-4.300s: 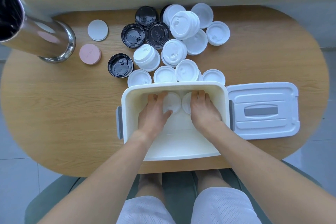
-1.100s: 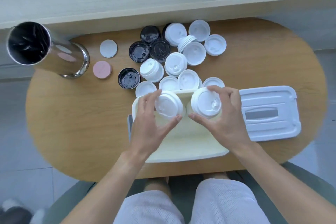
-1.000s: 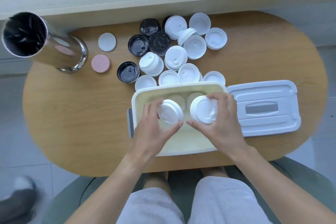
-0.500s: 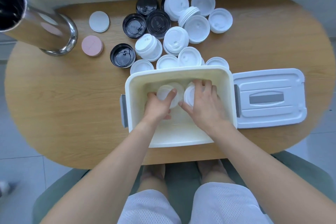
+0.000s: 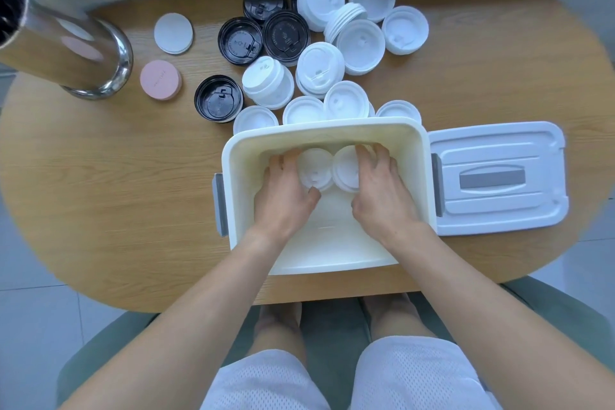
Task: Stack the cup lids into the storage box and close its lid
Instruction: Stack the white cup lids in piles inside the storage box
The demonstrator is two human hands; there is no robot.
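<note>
With your left hand (image 5: 283, 200) and right hand (image 5: 382, 196) each curled round a lid stack (image 5: 314, 173) inside the box (image 5: 332, 135), a hasty release risked toppling both stacks.

The storage box (image 5: 327, 133) is white with grey side latches, open and upright. Inside it, near its far wall, two stacks of white cup lids (image 5: 314, 170) stand side by side, touching each other. The box lid (image 5: 499, 176) is white with a grey handle and lies flat just beside the right wall of the box. Beyond the far wall of the box, many loose white lids (image 5: 361, 41) and four black lids (image 5: 286, 36) lie in a cluster.
</note>
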